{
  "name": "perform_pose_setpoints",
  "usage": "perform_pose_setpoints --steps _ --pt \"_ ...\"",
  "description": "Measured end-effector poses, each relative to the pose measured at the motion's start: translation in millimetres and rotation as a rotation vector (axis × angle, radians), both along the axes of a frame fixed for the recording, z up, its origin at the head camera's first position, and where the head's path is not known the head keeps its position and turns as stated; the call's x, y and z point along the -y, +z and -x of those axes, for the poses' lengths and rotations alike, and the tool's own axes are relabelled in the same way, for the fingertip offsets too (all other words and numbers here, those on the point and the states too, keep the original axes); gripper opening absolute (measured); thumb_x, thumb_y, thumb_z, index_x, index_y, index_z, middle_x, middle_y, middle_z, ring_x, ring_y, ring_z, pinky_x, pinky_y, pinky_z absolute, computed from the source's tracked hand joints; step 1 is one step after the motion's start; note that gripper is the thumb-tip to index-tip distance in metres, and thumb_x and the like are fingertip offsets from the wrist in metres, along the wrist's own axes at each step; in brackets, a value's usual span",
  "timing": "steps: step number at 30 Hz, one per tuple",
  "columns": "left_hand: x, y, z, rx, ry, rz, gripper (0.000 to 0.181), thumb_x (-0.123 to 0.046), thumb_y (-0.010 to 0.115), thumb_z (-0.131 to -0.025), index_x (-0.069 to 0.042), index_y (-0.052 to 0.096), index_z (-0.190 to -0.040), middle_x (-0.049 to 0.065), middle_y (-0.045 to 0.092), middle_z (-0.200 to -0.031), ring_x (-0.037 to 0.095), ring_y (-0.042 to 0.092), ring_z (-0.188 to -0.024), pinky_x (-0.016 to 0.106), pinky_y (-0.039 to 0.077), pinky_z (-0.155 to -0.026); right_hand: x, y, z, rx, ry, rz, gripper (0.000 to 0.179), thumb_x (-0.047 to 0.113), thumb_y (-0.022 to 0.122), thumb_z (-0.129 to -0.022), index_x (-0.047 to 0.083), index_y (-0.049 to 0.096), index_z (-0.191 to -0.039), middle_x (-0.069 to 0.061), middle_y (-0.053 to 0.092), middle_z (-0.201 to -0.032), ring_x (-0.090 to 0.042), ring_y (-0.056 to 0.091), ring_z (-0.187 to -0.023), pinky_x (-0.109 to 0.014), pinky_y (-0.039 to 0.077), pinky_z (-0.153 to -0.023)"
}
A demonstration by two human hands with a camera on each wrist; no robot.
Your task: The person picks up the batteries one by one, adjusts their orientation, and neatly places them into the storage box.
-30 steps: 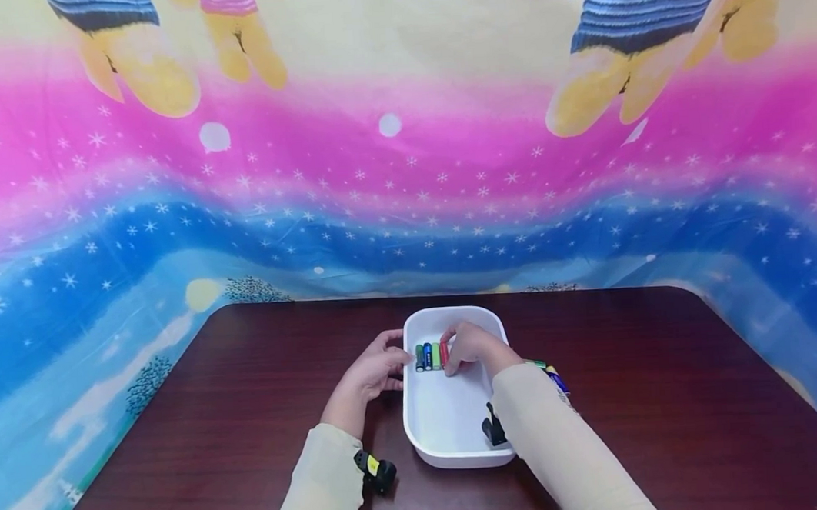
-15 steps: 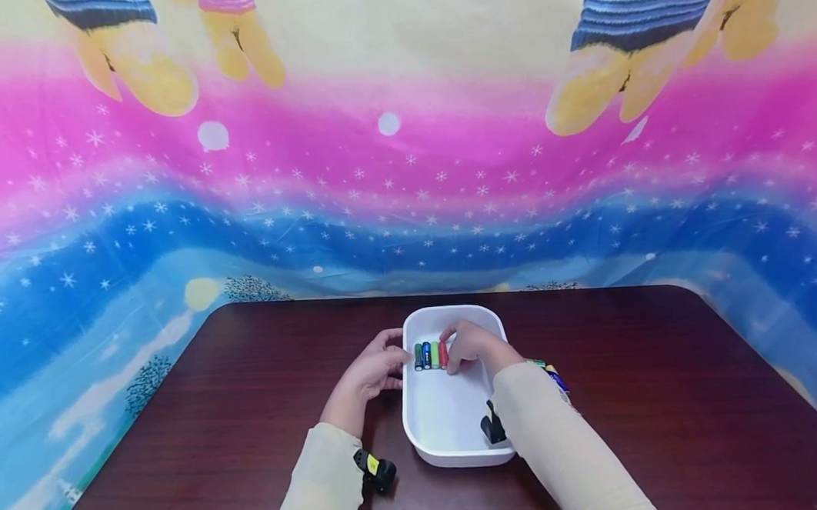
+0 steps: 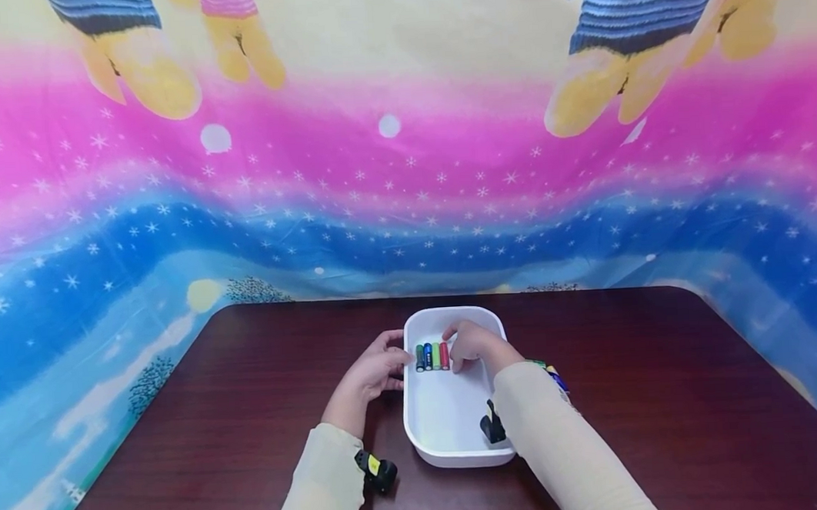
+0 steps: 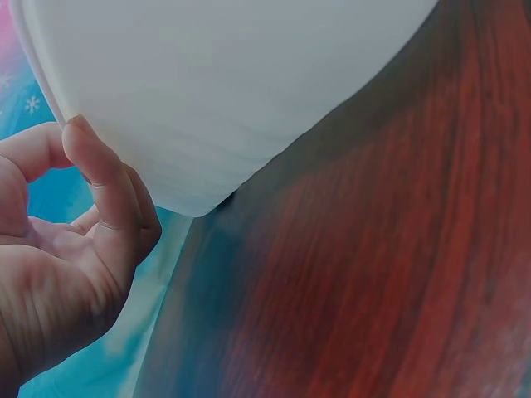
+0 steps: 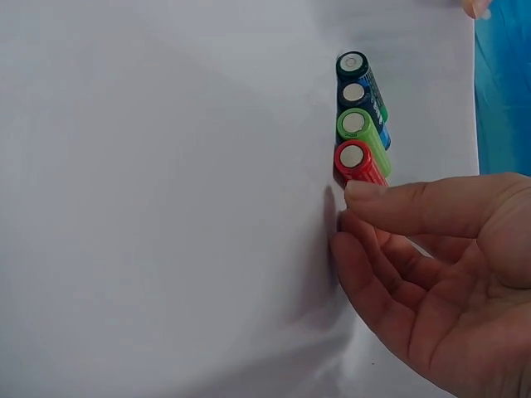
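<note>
A white tray [image 3: 451,414] stands on the table. Inside it, near the left wall, a dark green battery [image 3: 419,358], a blue battery [image 3: 428,356], a light green battery [image 3: 436,356] and a red battery [image 3: 444,355] lie side by side. My left hand [image 3: 376,367] holds the tray's left rim, thumb tip over the edge and fingers along the outer wall [image 4: 207,91]. My right hand [image 3: 476,345] is inside the tray just right of the red battery, fingers loosely bent. In the right wrist view its thumb [image 5: 415,206] overlaps the red battery's lower part.
Outside the tray's right wall, green and blue cylindrical things [image 3: 557,378] lie partly hidden behind the right sleeve [image 3: 556,432]. The dark wooden table [image 3: 665,395] has a patterned cloth [image 3: 404,170] hanging behind and beside it.
My right hand has shifted slightly right, away from the red battery, which now shows more fully in the row. The left hand and the tray have stayed in place.
</note>
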State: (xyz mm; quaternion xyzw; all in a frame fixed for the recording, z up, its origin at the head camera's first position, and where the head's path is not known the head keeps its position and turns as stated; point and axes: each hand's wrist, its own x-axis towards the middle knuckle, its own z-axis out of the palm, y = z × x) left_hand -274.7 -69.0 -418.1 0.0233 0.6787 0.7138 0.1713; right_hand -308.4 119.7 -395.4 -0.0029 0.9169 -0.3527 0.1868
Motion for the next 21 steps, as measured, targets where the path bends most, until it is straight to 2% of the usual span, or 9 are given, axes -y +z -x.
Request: perform_pose_setpoints --steps 6,12,17,21 --pt "0.0 -0.3 -0.1 -0.007 0.000 0.000 0.060 0.000 0.055 -0.081 -0.005 0.033 -0.136 0.012 0.055 -0.092 0.017 0.055 -0.065 0.027 0.051 -0.048 0 3.1 -0.2 -0.011 0.012 -0.037 0.056 -0.012 0.072 -0.067 0.004 0.055 -0.119 -0.008 0.061 -0.078 -0.018 0.054 -0.059 -0.024 0.048 -0.054" --pt "-0.8 -0.2 0.1 -0.005 -0.003 0.007 0.060 0.000 0.055 -0.081 -0.005 0.033 -0.137 0.013 0.056 -0.093 0.018 0.056 -0.068 0.028 0.051 -0.049 1 2.2 1.0 -0.020 0.021 -0.073 0.053 -0.009 0.070 -0.070 0.004 0.055 -0.120 -0.008 0.059 -0.078 -0.018 0.052 -0.060 -0.024 0.046 -0.055" --pt "-0.7 0.7 -0.1 -0.009 -0.005 0.011 0.060 0.000 0.055 -0.081 -0.005 0.033 -0.136 0.016 0.056 -0.096 0.019 0.057 -0.070 0.028 0.051 -0.050 1 9.1 -0.6 -0.008 -0.025 -0.023 0.053 -0.010 0.067 -0.072 0.002 0.054 -0.122 -0.012 0.058 -0.086 -0.020 0.056 -0.063 -0.027 0.050 -0.058" --pt "0.1 1.3 -0.4 -0.007 -0.005 0.016 0.060 -0.001 0.055 -0.081 -0.005 0.032 -0.137 0.017 0.056 -0.098 0.020 0.058 -0.071 0.028 0.051 -0.050 -5 27.4 -2.1 -0.025 -0.038 0.054 0.054 -0.012 0.063 -0.072 0.001 0.052 -0.124 -0.014 0.057 -0.095 -0.024 0.060 -0.071 -0.030 0.054 -0.063"
